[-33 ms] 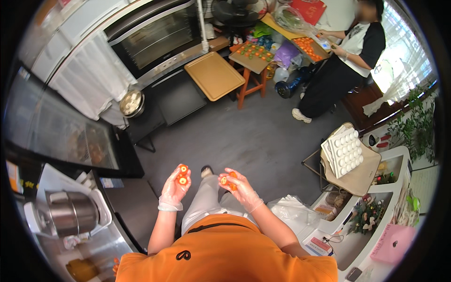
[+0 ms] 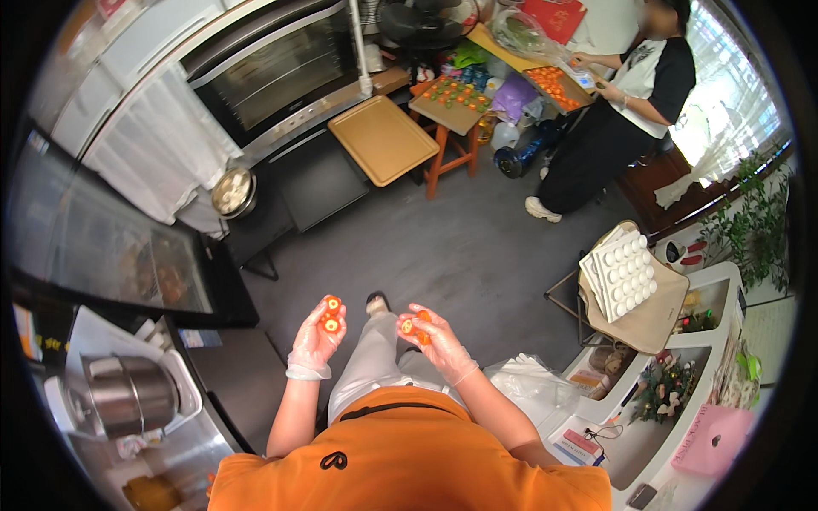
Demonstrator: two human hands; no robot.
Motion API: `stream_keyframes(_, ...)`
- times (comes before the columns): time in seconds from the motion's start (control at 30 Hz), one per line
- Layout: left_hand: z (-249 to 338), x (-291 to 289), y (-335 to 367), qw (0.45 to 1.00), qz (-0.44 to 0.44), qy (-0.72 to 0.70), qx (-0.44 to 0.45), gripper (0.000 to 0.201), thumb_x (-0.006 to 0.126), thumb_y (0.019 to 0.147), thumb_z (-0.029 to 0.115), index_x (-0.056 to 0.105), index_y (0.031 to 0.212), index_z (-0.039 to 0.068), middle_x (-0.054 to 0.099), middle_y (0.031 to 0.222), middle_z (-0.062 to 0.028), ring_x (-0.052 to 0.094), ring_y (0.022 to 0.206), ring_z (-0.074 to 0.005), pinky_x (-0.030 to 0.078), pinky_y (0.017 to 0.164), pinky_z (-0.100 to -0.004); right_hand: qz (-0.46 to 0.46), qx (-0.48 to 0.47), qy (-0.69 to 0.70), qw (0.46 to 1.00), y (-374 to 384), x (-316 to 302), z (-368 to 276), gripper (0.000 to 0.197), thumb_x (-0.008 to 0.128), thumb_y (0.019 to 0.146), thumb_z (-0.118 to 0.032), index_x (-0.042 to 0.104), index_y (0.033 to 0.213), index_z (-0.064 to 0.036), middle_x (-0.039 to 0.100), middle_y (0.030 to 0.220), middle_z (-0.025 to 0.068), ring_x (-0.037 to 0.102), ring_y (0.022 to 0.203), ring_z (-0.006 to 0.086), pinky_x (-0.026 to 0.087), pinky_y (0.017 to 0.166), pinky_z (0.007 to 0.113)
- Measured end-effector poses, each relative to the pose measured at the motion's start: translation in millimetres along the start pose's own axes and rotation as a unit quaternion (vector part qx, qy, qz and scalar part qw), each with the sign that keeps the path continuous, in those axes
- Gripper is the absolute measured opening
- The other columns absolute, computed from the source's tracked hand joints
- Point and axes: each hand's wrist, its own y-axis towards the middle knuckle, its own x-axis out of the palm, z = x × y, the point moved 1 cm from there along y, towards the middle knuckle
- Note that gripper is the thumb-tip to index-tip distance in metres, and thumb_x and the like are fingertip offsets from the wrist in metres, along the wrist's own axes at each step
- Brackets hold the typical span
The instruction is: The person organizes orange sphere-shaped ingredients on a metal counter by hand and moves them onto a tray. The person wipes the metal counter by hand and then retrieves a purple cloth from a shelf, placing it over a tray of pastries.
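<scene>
My left hand (image 2: 316,341), in a clear plastic glove, is turned palm up with its fingers curled round a few cherry tomatoes (image 2: 331,325). They look orange-red, with pale yellow-green middles facing up. To its right, apart from it, my right hand (image 2: 436,345) wears a similar glove. Between its thumb and fingers it grips more orange-red cherry tomatoes (image 2: 407,326), partly hidden by the fingers. Both hands are in front of my body, above my legs and the dark floor.
Ahead stand a stool with a board (image 2: 450,105) of orange and green pieces, and a tan tray (image 2: 383,140). Another person (image 2: 635,94) stands far right beside a tray of orange pieces (image 2: 554,88). A chair (image 2: 669,307) holds white trays. A steel mixer bowl (image 2: 132,394) sits left.
My foot has moved slightly forward, and the room has shifted a little to the left in view. Both hands keep their hold on the cherry tomatoes.
</scene>
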Motion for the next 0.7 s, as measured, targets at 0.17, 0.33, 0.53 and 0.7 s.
stream_keyframes(0.17, 14.0, 72.5, 103.1, 0.998, -0.042, 0.002, -0.047, 0.017, 0.059, 0.088, 0.011, 0.059, 0.105, 0.007, 0.061, 0.102, -0.0093, 0.060, 0.092, -0.0242, 0.052, 0.071, -0.0331, 0.023, -0.068, 0.033, 0.997, 58.6, -17.1, -80.4, 0.032, 0.052, 0.090, -0.004, 0.045, 0.121, 0.0013, 0.058, 0.107, 0.0188, 0.060, 0.101, 0.0293, 0.050, 0.091, 0.041)
stream_keyframes(0.33, 50.8, 153.8, 196.2, 0.995, -0.076, 0.013, -0.065, 0.019, 0.059, 0.087, 0.010, 0.059, 0.106, 0.008, 0.060, 0.103, -0.0092, 0.060, 0.093, -0.0246, 0.052, 0.071, -0.0330, 0.011, -0.096, 0.051, 0.994, 136.2, -0.5, -168.1, 0.031, 0.052, 0.090, -0.003, 0.047, 0.120, 0.0016, 0.059, 0.106, 0.0181, 0.060, 0.100, 0.0293, 0.050, 0.091, 0.042)
stream_keyframes(0.53, 86.5, 245.1, 292.6, 0.988, -0.098, 0.083, -0.083, 0.019, 0.058, 0.088, 0.011, 0.058, 0.106, 0.005, 0.061, 0.102, -0.0105, 0.061, 0.094, -0.0254, 0.054, 0.071, -0.0323, -0.039, -0.142, 0.067, 0.987, 200.5, 25.7, -252.1, 0.036, 0.056, 0.089, -0.007, 0.046, 0.123, 0.0020, 0.059, 0.108, 0.0167, 0.061, 0.099, 0.0284, 0.054, 0.085, 0.038)
stream_keyframes(0.7, 74.7, 305.6, 337.8, 0.985, -0.112, 0.085, -0.105, 0.024, 0.057, 0.088, 0.009, 0.055, 0.111, 0.004, 0.059, 0.105, -0.0118, 0.060, 0.092, -0.0255, 0.053, 0.072, -0.0320, -0.012, -0.107, 0.091, 0.990, 224.0, 12.5, -289.8, 0.036, 0.054, 0.090, -0.011, 0.048, 0.124, -0.0021, 0.060, 0.108, 0.0137, 0.061, 0.099, 0.0251, 0.054, 0.083, 0.035)
